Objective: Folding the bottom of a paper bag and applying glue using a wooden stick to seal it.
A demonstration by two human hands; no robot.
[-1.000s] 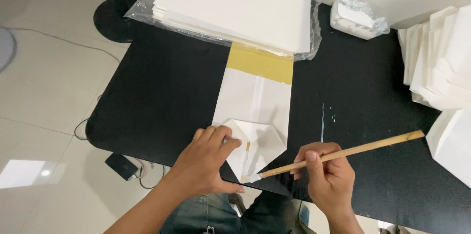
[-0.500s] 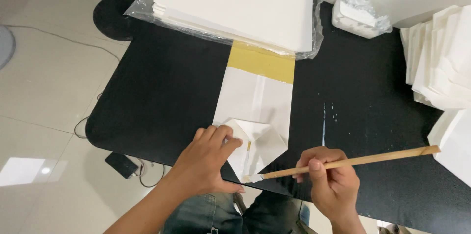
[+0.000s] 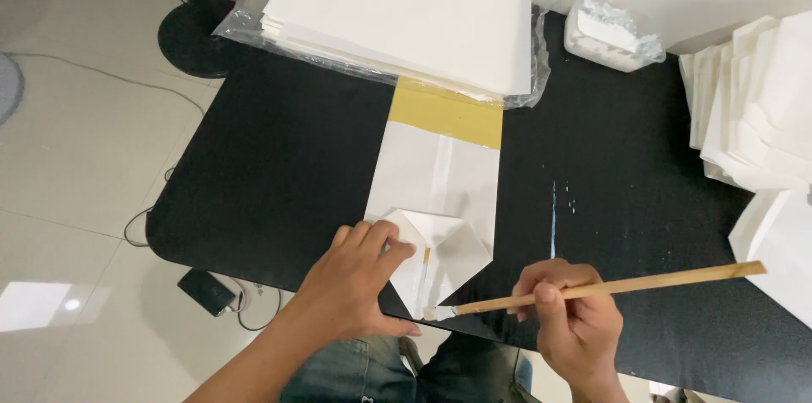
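A white paper bag with a yellow end lies flat on the black table, its near end folded into a diamond of flaps. My left hand presses flat on the left part of that fold. My right hand grips a long wooden stick whose white-coated tip touches the bottom corner of the folded end.
A stack of white sheets in clear plastic lies at the back. A small white tub stands at the back right. Finished white bags are piled on the right. White smears mark the table. A black stand base is on the floor.
My right hand has shifted slightly right and lowered the stick's far end, so the tip now rests at the fold's bottom corner. The left hand has stayed pressed on the fold.
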